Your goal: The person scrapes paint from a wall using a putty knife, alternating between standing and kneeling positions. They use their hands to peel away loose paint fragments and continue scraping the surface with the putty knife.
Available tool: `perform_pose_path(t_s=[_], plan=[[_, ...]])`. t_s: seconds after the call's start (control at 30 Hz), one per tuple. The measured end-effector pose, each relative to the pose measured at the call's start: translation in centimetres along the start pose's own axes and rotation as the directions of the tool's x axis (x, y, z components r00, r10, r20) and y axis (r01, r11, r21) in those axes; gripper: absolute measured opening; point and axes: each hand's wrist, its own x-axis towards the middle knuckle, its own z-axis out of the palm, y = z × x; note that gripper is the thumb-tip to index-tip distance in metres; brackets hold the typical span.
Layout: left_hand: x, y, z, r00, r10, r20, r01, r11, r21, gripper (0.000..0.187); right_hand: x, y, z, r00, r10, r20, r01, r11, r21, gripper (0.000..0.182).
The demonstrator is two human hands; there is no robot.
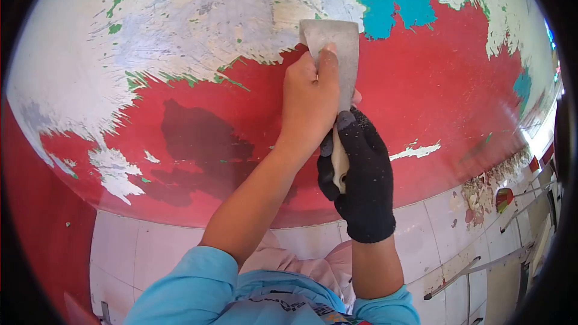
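Surface (421, 78): red, patchy white.
Right hand (361, 168): closed round scraper handle (339, 156).
Left hand (310, 93): curled onto blade (345, 39).

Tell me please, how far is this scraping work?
Part-way, I judge. Looks done: the pale, scratched upper area. In hand: the scraper, handle in the gloved right hand, left hand on the blade. Seemingly left: the wide red paint below and blue patches near the top.

A broad-bladed scraper (347, 54) points up the patchy red surface (421, 84).
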Motion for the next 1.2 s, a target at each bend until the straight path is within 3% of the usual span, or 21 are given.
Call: perform_pose_path(t_s=[0.17,0.23,0.33,0.5,0.57,0.73,0.8,0.9,0.97,1.13,1.2], plan=[[0.2,0.2,-0.3,1.0,0.028,-0.011,-0.029,0.998,-0.063,0.037,0.6,0.6,0.1,1.0,0.003,0.02,-0.001,0.997,-0.072,0.017],[0.8,1.3,-0.5,0.999,0.044,-0.001,-0.043,0.998,0.046,0.036,1.2,0.9,0.4,0.99,-0.13,0.049,0.132,0.991,-0.033,0.018],[0.4,1.0,-0.7,1.0,0.026,0.004,-0.026,1.0,-0.006,0.035,0.8,0.7,0.2,0.998,-0.053,0.046,0.053,0.999,-0.002,0.019],[1.7,1.5,-1.1,0.993,0.119,-0.013,-0.12,0.992,-0.042,0.035,1.9,0.5,1.3,0.997,-0.077,0.009,0.077,0.994,-0.077,0.02],[2.6,3.0,-1.3,0.995,0.092,-0.045,-0.092,0.996,-0.014,0.036,3.1,-1.0,2.1,0.975,-0.14,0.17,0.155,0.985,-0.074,0.02],[3.0,3.0,-2.2,0.985,0.171,-0.028,-0.171,0.985,-0.019,0.04,2.2,-0.8,3.2,0.996,-0.061,0.067,0.068,0.991,-0.118,0.019],[3.5,3.8,-2.4,0.984,0.18,-0.009,-0.181,0.982,-0.047,0.039,3.3,-0.8,3.5,0.952,-0.214,0.218,0.237,0.968,-0.085,0.018],[3.9,4.7,-2.6,0.981,0.191,-0.025,-0.192,0.981,-0.037,0.038,3.1,-1.4,4.4,0.984,-0.127,0.125,0.136,0.989,-0.065,0.017],[3.4,4.2,-2.9,0.989,0.149,-0.016,-0.149,0.989,0.022,0.037,3.1,-1.1,4.6,0.982,-0.134,0.134,0.14,0.989,-0.038,0.017],[3.4,4.1,-3.3,0.989,0.147,-0.003,-0.147,0.989,-0.029,0.037,3.0,-1.1,5.0,0.97,-0.187,0.155,0.193,0.981,-0.023,0.018],[3.8,4.2,-3.2,0.987,0.158,0.005,-0.158,0.987,-0.012,0.037,2.8,-0.9,4.5,0.982,-0.104,0.155,0.11,0.993,-0.031,0.018]])
